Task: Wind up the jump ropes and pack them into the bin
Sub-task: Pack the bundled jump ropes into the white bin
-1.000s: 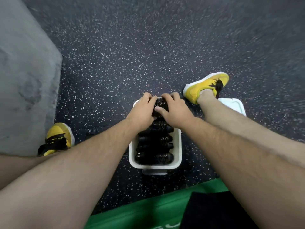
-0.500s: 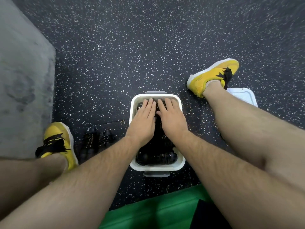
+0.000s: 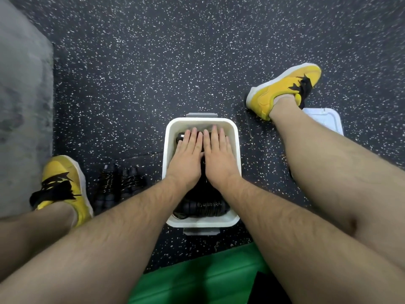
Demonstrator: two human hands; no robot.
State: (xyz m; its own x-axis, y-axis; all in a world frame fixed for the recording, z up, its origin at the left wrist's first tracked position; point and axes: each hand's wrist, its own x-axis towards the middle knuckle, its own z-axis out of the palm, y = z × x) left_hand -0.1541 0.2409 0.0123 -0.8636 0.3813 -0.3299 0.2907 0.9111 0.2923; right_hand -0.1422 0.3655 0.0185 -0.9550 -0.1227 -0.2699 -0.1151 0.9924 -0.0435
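Pressing down with both palms flat and fingers straight, my left hand point(image 3: 186, 159) and right hand point(image 3: 220, 156) lie side by side on the wound jump ropes point(image 3: 202, 208) inside the white bin point(image 3: 169, 137) at centre frame, gripping nothing. More wound ropes point(image 3: 118, 185) lie on the speckled floor point(image 3: 153, 62) at left of the bin, just beside my left shoe point(image 3: 65, 183), their long axis running up-frame, so my left hand is judged nearer. A white lid point(image 3: 326, 119) sits upper right behind my right leg, well apart.
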